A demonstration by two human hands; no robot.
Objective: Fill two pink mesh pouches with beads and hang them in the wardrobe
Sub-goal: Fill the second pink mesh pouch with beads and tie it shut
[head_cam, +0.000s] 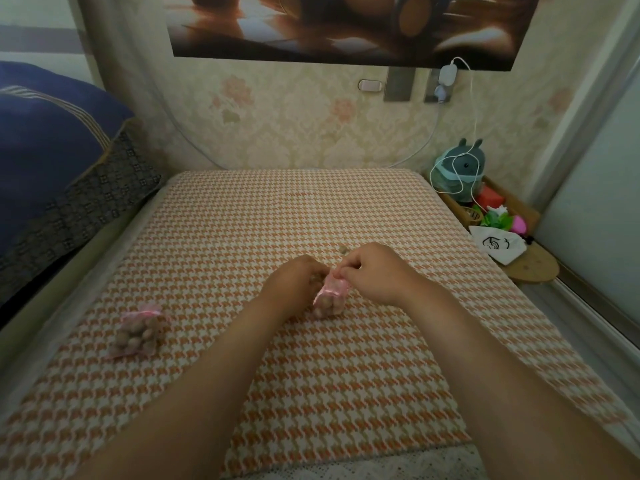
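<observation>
- Both hands are working mid-bed, on the orange-and-white houndstooth cover (pixel 311 209).
- The right hand (pixel 374 275) has its fingers curled and is pinching the gathered top of a pink mesh pouch (pixel 329 299).
- The left hand (pixel 298 282) comes in from the other side, fingers curled in at that same neck and gripping it; its fingertips are tucked out of sight behind the knuckles.
- The pouch hangs between the two hands with its bottom touching the cover, and round tan beads (pixel 325 308) bulge through the mesh.
- A ribbon-like pink band shows at the neck; whether it is drawn tight is too blurred to tell.
- One loose bead (pixel 343 250) sits on the cover just beyond the right hand.
- Well off to the left, the second pouch (pixel 138 332) lies on its side on the cover, plump with beads, pink top bunched, nobody touching it.
- At the left edge a dark blue pillow (pixel 45 140) rests on a dark patterned cushion (pixel 104 192).
- At the right, beside the bed, a green round-bodied toy (pixel 462 164) stands in a wooden box (pixel 519 206), with a white cable (pixel 474 109) looping round it and running up to a wall socket.
- Near the box, a white cloth bag (pixel 498 245) with a drawn face lies on a round wooden board (pixel 536 268).
</observation>
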